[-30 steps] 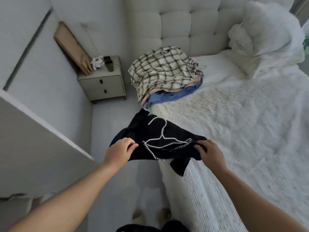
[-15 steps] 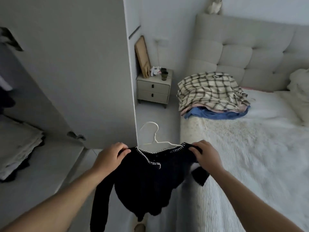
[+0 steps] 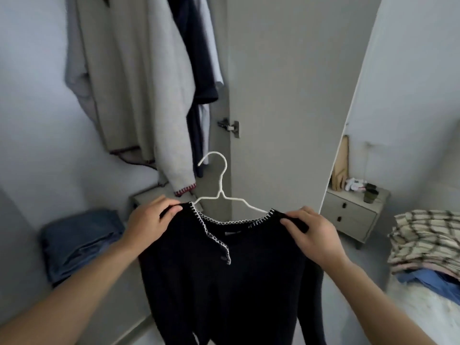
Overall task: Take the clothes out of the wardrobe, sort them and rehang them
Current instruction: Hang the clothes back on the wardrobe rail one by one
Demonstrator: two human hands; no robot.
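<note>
Item: black sweater (image 3: pixel 224 277), white whip-stitch trim at the neckline, mounted on a white wire hanger (image 3: pixel 219 192). Location: held in mid-air directly in front of the open wardrobe, below and slightly right of the garments already hanging there.

Holding: left hand (image 3: pixel 149 220) pinches the sweater's left shoulder, fingers curled over the knit; right hand (image 3: pixel 316 235) grips the right shoulder likewise, thumb on the near face. Both sets of fingers are clamped on cloth (and presumably on the hanger arms beneath, though these are hidden).

Orientation: the hanger's long axis runs level from hand to hand; the hook stands upright above the neckline, midway between the hands, its opening turned leftward. The body and sleeves hang straight down.

Relative to the hanger: grey cardigan (image 3: pixel 139 78) with red-stitched cuff, above and to the left; navy garment (image 3: pixel 199 66), just above the hook; wardrobe door (image 3: pixel 286 95), behind and to the right; folded blue clothes (image 3: pixel 79 242) on the wardrobe shelf, lower left.

Assessment: rehanging step. The rail lies out of view overhead, so the hook must travel upward and forward; neither hand is nearer the hook.
</note>
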